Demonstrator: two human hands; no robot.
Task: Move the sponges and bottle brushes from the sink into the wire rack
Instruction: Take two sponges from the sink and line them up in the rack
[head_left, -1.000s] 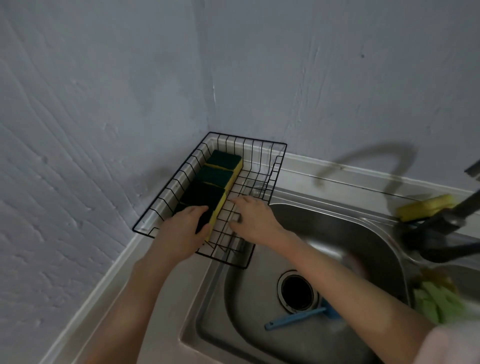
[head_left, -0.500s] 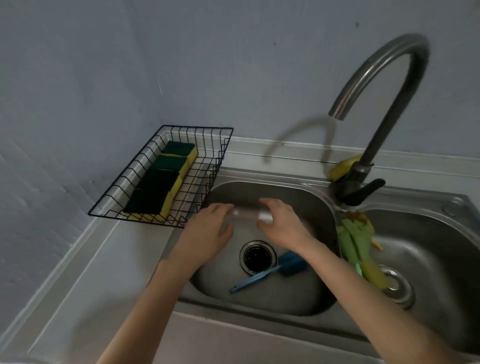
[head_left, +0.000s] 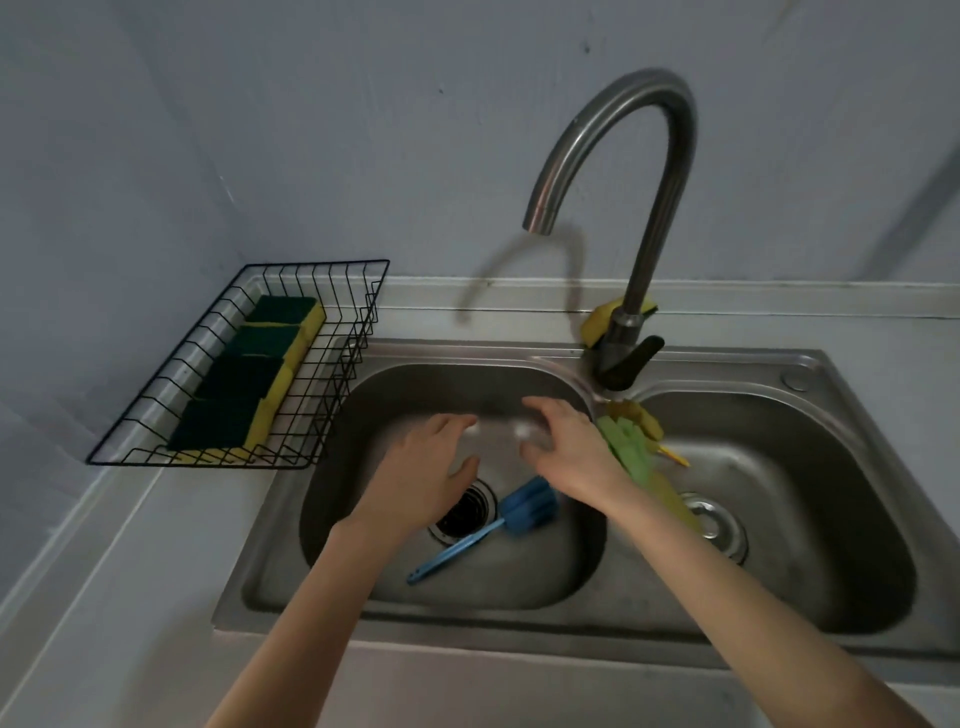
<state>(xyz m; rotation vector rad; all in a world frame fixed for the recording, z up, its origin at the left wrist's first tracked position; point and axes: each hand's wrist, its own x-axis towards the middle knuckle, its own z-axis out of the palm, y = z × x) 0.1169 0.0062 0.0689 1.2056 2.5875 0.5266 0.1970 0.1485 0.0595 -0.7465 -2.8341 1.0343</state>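
While both hands hover over the left basin, a blue brush (head_left: 519, 514) lies by the drain.
Left hand (head_left: 423, 480) and right hand (head_left: 569, 457) hang over the sink (head_left: 363, 613) with fingers loosely spread, holding nothing. Brush head sits just under the right wrist, handle pointing toward the front rim. Four sponges (head_left: 249, 384) lie in a row in the rack (head_left: 332, 374), left of the sink. Green-yellow brushes (head_left: 631, 447) rest on the divider below the tap (head_left: 628, 218); another sponge (head_left: 595, 322) sits behind the tap base.
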